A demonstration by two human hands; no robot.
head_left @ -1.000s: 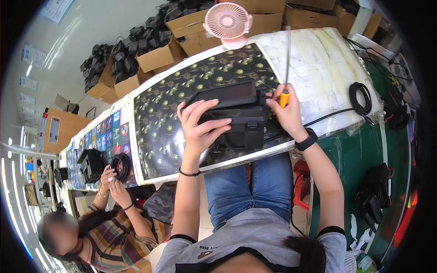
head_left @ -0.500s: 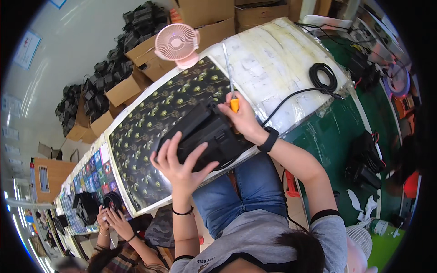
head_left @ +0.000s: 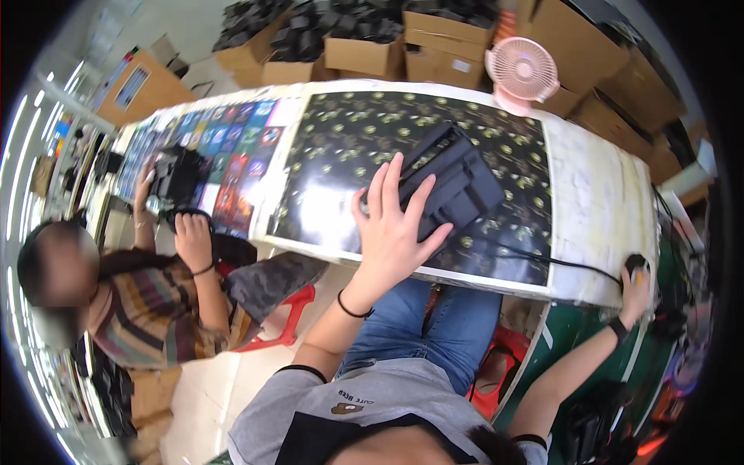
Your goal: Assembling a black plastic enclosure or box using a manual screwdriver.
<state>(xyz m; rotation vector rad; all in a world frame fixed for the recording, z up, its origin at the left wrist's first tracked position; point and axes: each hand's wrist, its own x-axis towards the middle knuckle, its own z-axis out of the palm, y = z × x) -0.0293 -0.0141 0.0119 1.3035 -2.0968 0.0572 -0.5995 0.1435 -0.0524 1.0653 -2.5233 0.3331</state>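
Note:
A black plastic housing (head_left: 465, 182) lies tilted on the dark patterned mat in front of me. My left hand (head_left: 387, 236) is closed over its near left end, fingers spread along one side and thumb on the other. Far to the right, at the table's edge, my right hand (head_left: 635, 294) is closed round a screwdriver, whose yellow-orange handle (head_left: 639, 275) shows in part between the fingers. Right by those fingers is a black cable coil (head_left: 635, 261), and I cannot tell whether they grip it too. A black cable (head_left: 577, 262) runs from there toward the housing.
A pink fan (head_left: 523, 70) stands at the table's far edge, with cardboard boxes (head_left: 446, 46) of black parts behind. To the left, a co-worker handles another black device (head_left: 178, 174). A red stool (head_left: 291, 314) stands below the table. More black units lie on the green surface (head_left: 535, 372) at right.
My right hand has left the housing and reached far right to the cable coil, taking the screwdriver along. My left hand stays on the housing. The whole view has turned.

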